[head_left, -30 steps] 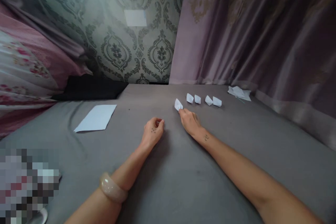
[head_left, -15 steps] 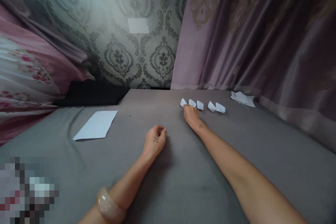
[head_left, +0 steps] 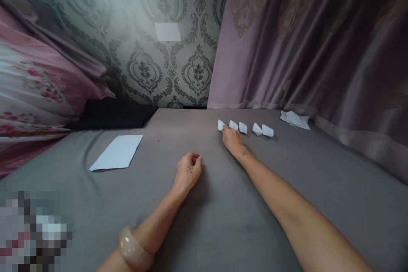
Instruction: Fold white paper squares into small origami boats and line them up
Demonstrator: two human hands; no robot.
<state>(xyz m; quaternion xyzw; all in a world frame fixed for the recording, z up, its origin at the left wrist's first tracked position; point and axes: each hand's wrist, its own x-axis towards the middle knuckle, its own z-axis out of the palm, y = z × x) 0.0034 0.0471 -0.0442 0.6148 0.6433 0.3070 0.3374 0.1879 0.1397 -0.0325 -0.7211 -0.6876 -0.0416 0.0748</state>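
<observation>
Folded paper boats point(head_left: 257, 129) were lined up on grey fabric point(head_left: 223, 212); the leftmost boat point(head_left: 220, 125) was touched by half-bent fingers point(head_left: 225, 132) of the right hand point(head_left: 232, 142), and nothing was held by the curled left hand point(head_left: 188, 171).

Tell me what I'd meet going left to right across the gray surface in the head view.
White paper sheet → left hand → row of folded paper pieces → crumpled paper scraps

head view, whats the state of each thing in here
right hand, fingertips at the leftmost boat
left hand, curled, holding nothing
paper boats, five folded in a row
paper sheet, flat, unfolded
paper scraps, crumpled in a heap
bangle, on the left forearm
curtain, hanging in folds
</observation>
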